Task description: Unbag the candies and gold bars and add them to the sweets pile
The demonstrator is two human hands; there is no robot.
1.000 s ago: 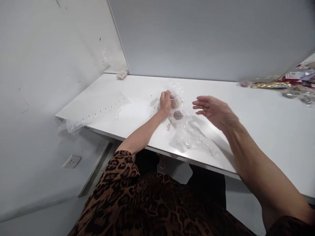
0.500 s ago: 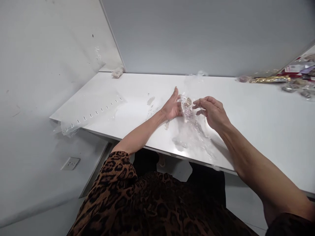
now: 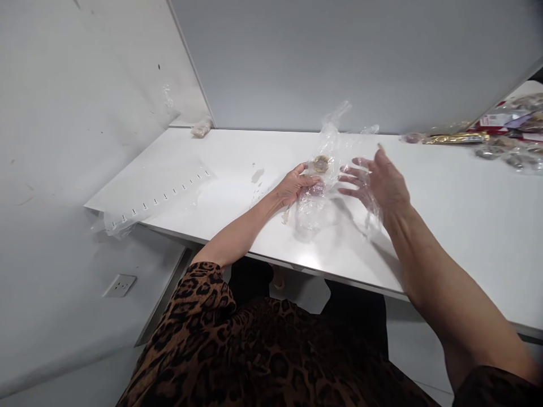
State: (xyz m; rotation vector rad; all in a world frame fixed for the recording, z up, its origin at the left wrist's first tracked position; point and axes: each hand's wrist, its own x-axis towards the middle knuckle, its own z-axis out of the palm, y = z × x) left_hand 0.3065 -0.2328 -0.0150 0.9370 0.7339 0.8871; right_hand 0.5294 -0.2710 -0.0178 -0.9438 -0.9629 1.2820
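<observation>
A clear plastic bag [image 3: 335, 141] stands crumpled on the white table [image 3: 445, 215], its top sticking up. My left hand [image 3: 294, 186] pinches the bag's left side, where two small round snacks [image 3: 320, 164] show through the film, one tan and one darker below it. To the right, my right hand [image 3: 379, 181] is spread open with its fingers pointing left, and the bag's film drapes over it.
A stack of clear bags with a punched strip [image 3: 156, 195] hangs over the table's left edge. A small wrapped item [image 3: 201, 128] lies in the far left corner. Several packaged snacks [image 3: 500, 138] are piled at the far right. A wall socket [image 3: 121, 285] sits low on the left.
The bag has been lifted and opened upward. My right hand went from curled fingers at the bag to spread wide under the film. My left hand closed on the bag's left side.
</observation>
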